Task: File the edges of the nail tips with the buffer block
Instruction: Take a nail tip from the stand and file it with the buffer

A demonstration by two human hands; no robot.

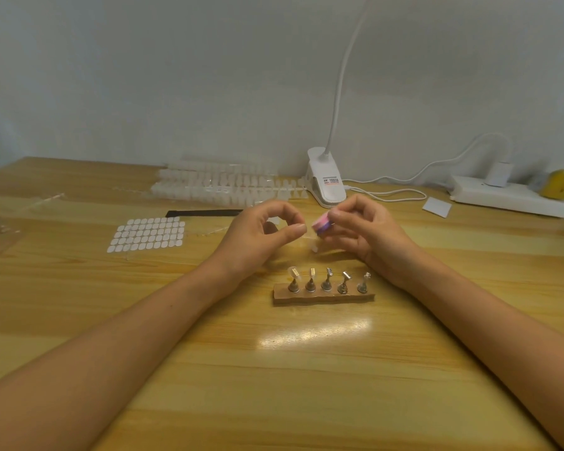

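Pinching nail tip (311,244), buffer block (321,226) | stand (323,296) nearer | lamp clamp (327,185) behind | stickers (147,234) left

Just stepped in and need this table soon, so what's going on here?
A person is working on false nails at a wooden table. The right hand grips a pink and purple buffer block, held close to what seems to be a clear nail tip pinched between the left hand thumb and forefinger; the tip is hard to make out. In front of the hands, a wooden stand carries five small metal holders. Strips of spare tips lie at the back.
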